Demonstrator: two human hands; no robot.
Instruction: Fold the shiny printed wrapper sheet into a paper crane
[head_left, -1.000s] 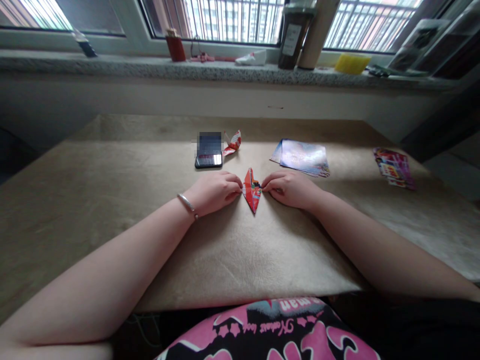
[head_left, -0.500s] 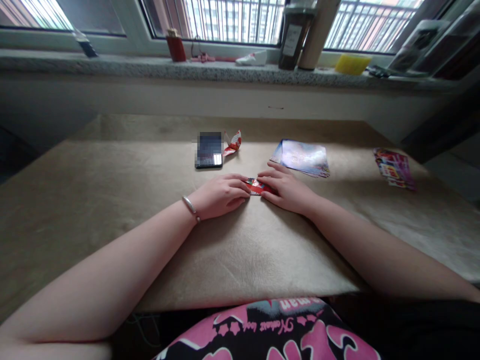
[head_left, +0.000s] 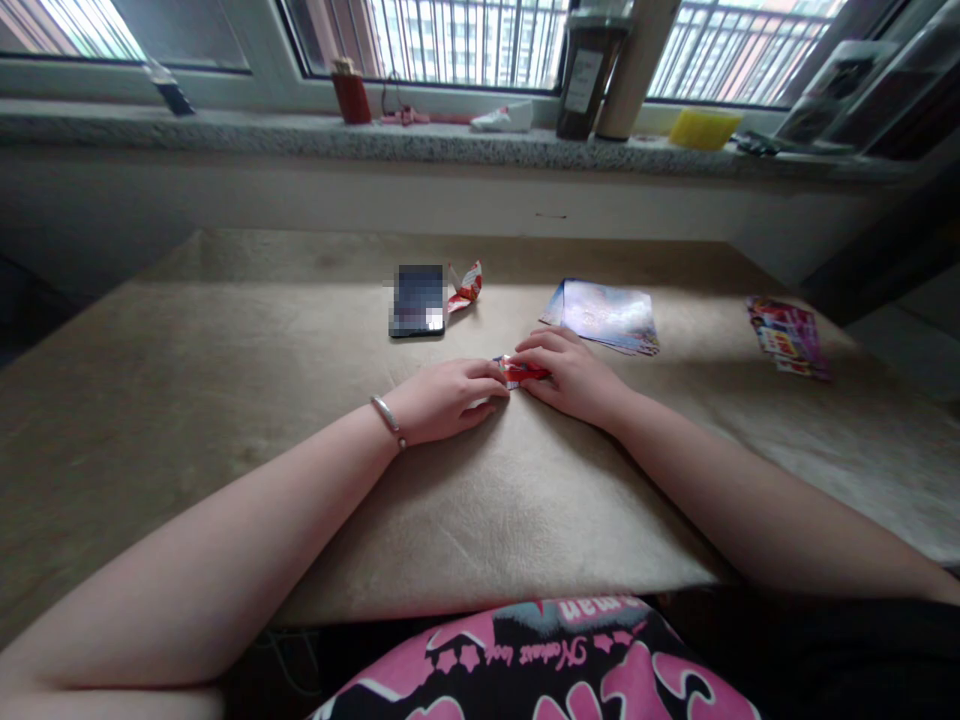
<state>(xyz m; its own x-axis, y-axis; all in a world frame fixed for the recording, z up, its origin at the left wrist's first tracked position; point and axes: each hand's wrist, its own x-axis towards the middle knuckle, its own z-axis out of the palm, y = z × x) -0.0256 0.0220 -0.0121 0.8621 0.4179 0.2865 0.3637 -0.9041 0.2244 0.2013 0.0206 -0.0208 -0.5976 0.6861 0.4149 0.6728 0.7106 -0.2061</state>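
A small folded strip of red printed paper [head_left: 514, 373] lies on the table before me, its two ends covered by my fingers. My left hand [head_left: 459, 398] has its fingertips on the left end, thumb at the near edge. Over the right end, my right hand [head_left: 568, 370] curls its fingers, with the thumb at the side nearest me. Both hands hold the paper down against the tabletop. How the folds run under the fingers is hidden.
Beyond my left hand lie a dark phone [head_left: 418, 300] and a crumpled red-and-white wrapper [head_left: 466, 288]. A stack of glossy sheets [head_left: 609, 312] is past my right hand, with colourful cards [head_left: 789, 338] farther right. The windowsill [head_left: 262, 132] bears a dark jar [head_left: 589, 80] and a yellow block [head_left: 703, 128].
My left hand has shifted slightly right and nearer to me along the paper. The right hand's fingers have drawn in a little, and less of the paper shows between the hands.
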